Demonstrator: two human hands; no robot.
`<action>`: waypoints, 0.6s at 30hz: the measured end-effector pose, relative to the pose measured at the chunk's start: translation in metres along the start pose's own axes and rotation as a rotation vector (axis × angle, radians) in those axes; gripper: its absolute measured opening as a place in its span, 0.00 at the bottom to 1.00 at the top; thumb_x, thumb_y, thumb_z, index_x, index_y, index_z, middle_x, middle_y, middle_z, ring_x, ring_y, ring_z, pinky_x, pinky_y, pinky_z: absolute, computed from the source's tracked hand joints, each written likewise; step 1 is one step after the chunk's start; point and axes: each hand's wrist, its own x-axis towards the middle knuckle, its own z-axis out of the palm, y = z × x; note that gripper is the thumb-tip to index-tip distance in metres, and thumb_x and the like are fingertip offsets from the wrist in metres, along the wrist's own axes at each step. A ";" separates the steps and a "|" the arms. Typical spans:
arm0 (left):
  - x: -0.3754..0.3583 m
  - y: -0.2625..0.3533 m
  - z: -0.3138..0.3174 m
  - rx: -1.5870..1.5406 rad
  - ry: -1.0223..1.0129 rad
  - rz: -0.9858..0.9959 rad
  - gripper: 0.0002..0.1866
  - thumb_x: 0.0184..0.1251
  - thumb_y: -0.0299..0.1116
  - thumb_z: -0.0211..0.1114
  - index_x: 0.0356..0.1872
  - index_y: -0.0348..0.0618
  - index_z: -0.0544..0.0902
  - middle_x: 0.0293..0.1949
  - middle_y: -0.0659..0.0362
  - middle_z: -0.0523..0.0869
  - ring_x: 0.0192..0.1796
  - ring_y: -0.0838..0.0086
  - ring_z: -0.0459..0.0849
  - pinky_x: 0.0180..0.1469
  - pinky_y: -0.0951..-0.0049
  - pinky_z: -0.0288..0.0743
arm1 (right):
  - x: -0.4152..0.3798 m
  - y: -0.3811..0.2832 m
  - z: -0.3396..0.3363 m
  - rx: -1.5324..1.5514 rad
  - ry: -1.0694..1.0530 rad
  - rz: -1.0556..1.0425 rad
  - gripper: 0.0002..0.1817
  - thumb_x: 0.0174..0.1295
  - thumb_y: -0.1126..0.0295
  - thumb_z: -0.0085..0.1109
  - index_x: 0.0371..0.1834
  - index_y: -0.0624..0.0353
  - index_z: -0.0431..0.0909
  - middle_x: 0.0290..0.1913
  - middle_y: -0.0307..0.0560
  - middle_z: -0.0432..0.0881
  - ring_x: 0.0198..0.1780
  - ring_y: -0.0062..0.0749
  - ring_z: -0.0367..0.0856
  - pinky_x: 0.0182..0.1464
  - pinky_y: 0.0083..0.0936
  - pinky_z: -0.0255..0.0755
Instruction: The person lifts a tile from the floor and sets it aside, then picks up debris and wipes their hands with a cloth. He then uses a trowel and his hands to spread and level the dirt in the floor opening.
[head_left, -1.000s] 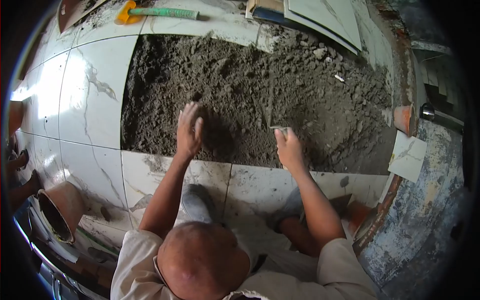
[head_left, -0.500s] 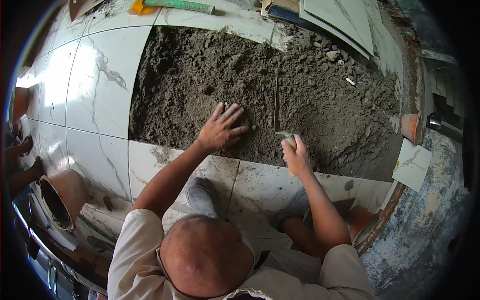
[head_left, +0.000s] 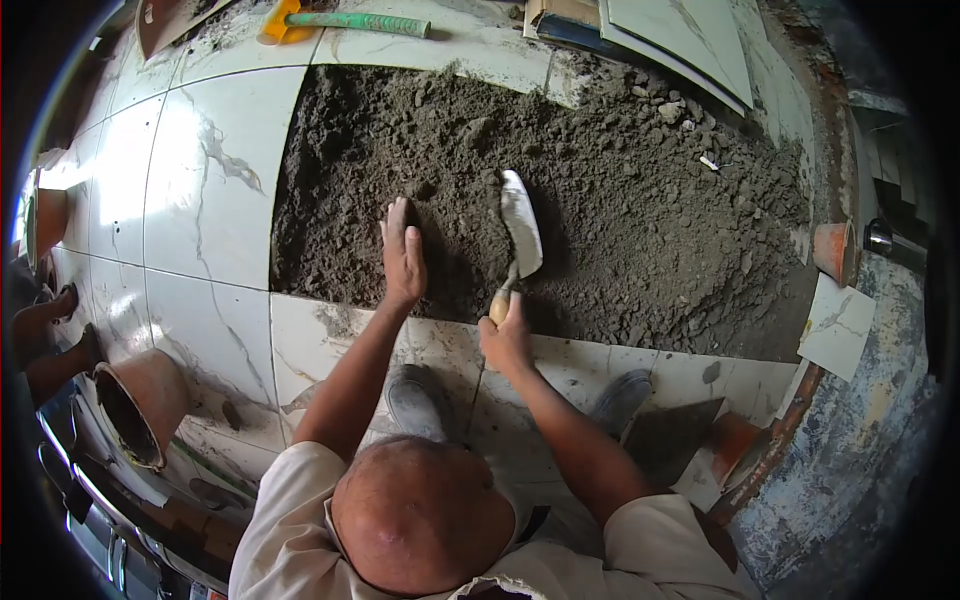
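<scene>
A bed of dark grey, crumbly sand or mortar mix fills a gap between the floor tiles. My right hand is closed round the wooden handle of a trowel. The trowel's pale blade is tipped on its edge against the mix and points away from me. To its left, my left hand stands edge-on at the mix with fingers stretched out straight and nothing held. Between hand and blade lies a low mound of the mix.
White marbled tiles border the bed. A green-handled mallet lies beyond it, left of stacked tiles. A terracotta-coloured bucket is tipped at left, near another person's legs. A small pot sits at right.
My right hand has swung the trowel leftward, turning its blade to show its pale face. My left hand has shifted left and turned from palm-down, fingers spread, to edge-on.
</scene>
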 end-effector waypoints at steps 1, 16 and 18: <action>-0.002 0.002 0.007 0.000 0.008 0.020 0.31 0.81 0.49 0.35 0.74 0.36 0.60 0.74 0.45 0.62 0.78 0.52 0.52 0.78 0.53 0.35 | 0.002 -0.004 -0.003 0.002 0.004 0.000 0.31 0.62 0.68 0.58 0.66 0.63 0.57 0.42 0.64 0.79 0.43 0.49 0.83 0.45 0.43 0.76; -0.004 0.004 0.010 -0.068 0.030 0.021 0.34 0.80 0.51 0.33 0.74 0.33 0.57 0.74 0.44 0.61 0.78 0.51 0.54 0.78 0.54 0.39 | 0.027 -0.052 -0.041 0.314 0.207 0.096 0.23 0.61 0.68 0.56 0.57 0.63 0.61 0.44 0.69 0.79 0.45 0.65 0.80 0.47 0.51 0.73; -0.005 0.005 0.009 -0.096 0.048 0.019 0.35 0.80 0.53 0.34 0.74 0.32 0.57 0.73 0.42 0.62 0.78 0.52 0.55 0.78 0.55 0.39 | 0.021 -0.034 0.002 0.140 -0.032 0.003 0.26 0.61 0.68 0.57 0.60 0.63 0.61 0.46 0.71 0.78 0.48 0.66 0.79 0.50 0.53 0.71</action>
